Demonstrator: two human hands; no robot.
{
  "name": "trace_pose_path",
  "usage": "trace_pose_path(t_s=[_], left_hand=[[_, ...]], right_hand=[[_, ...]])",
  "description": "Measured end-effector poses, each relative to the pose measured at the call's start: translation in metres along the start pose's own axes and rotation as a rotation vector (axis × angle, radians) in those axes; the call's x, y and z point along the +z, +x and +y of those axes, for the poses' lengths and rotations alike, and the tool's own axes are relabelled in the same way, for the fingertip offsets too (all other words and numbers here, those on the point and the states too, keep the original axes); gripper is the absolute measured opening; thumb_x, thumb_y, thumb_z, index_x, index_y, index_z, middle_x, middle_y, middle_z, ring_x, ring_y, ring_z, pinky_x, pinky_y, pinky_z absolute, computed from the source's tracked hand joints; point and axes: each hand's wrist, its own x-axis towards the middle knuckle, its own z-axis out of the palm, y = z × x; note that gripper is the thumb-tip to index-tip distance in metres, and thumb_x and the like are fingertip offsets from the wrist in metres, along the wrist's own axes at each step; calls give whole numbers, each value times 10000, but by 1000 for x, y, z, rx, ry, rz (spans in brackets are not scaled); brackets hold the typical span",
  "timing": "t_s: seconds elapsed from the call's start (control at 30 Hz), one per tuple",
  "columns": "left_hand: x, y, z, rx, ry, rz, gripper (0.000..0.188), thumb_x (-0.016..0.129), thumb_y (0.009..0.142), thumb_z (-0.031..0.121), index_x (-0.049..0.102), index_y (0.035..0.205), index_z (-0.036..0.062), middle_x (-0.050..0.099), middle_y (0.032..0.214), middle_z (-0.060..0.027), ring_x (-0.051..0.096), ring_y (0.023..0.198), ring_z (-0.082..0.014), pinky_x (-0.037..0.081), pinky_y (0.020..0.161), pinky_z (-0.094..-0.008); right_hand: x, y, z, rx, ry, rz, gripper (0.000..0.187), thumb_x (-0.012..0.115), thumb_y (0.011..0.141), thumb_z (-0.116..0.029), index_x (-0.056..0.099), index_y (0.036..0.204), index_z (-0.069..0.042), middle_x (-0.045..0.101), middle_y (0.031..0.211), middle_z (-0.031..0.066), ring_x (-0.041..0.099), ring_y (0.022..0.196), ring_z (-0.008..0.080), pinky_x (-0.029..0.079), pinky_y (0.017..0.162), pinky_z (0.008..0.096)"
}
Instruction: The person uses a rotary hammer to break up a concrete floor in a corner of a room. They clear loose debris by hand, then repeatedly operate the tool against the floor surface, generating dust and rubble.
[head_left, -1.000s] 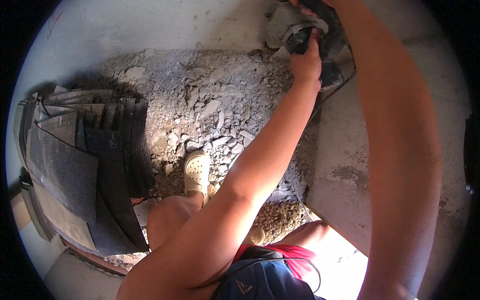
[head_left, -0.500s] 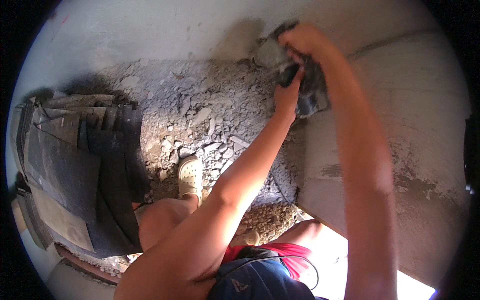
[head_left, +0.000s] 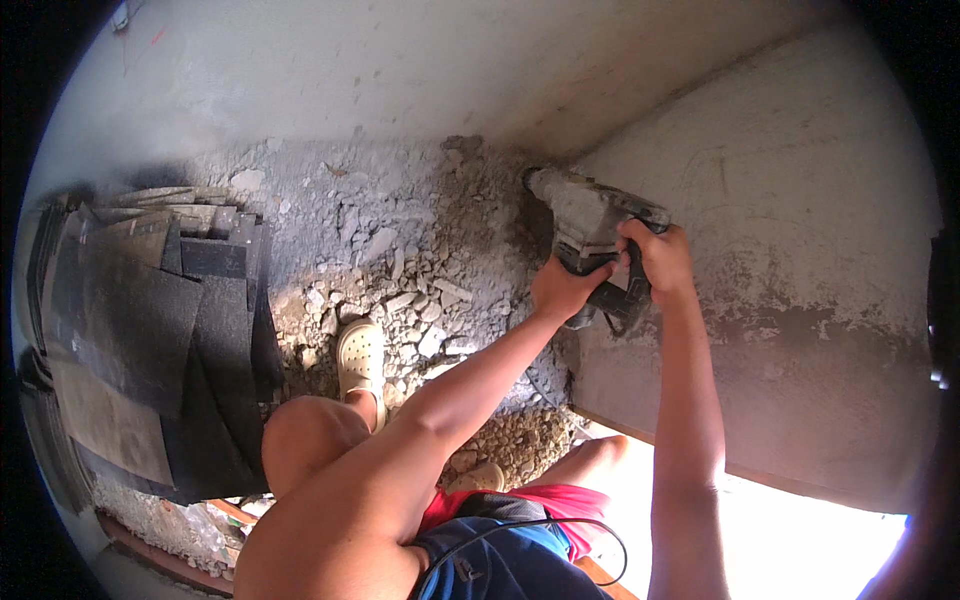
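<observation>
A dusty grey rotary hammer with black grips is held in both hands. Its nose points up and left, into the corner where the rubble floor meets the walls; a bit cannot be made out there. My left hand is closed around the black part on the tool's near left side. The rear handle is gripped by my right hand, fingers wrapped round it. Broken concrete chunks lie on the floor left of the tool.
A stack of dark, worn sheets stands at the left. Pale walls close in on the right and far side. My foot in a beige clog rests on the rubble. A thin black cable loops across my lap.
The rotary hammer and both hands have come nearer and lower in the picture, and the tool has turned. Its shape is sharper now. Both hands still grip it.
</observation>
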Motion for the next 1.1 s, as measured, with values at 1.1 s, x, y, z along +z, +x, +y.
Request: trace_pose_path(t_s=[1.1], left_hand=[[21, 55, -15, -94, 70, 14, 998, 829, 642, 697, 597, 1282, -33, 718, 1168, -240, 698, 1098, -393, 543, 924, -454]], right_hand=[[-16, 108, 42, 197, -12, -41, 173, 692, 863, -153, 675, 791, 3, 657, 698, 90, 599, 542, 189, 455, 510, 357]])
